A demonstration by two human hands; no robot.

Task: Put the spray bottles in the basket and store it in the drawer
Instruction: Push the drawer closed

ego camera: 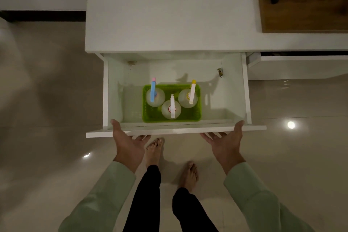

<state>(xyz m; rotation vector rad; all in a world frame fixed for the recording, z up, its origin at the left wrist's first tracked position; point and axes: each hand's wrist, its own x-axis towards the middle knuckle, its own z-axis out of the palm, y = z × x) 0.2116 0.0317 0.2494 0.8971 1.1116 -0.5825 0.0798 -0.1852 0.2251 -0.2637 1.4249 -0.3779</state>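
A white drawer (235,88) stands pulled out of a white cabinet. Inside it, near the front, sits a green basket (198,113) holding three clear spray bottles: one with a blue and pink head (153,90), one with a white head (172,106), one with a yellow and white head (192,92). My left hand (128,143) rests against the drawer's front panel (169,131) at its left, thumb over the top edge, fingers under it. My right hand (226,141) is placed the same way at the panel's right. Neither hand holds an object.
The cabinet top (169,15) is bare white. A small crumpled scrap (220,72) lies at the drawer's back right. A wooden surface (305,5) lies at the upper right. My bare feet (154,149) stand on a glossy tiled floor just below the drawer front.
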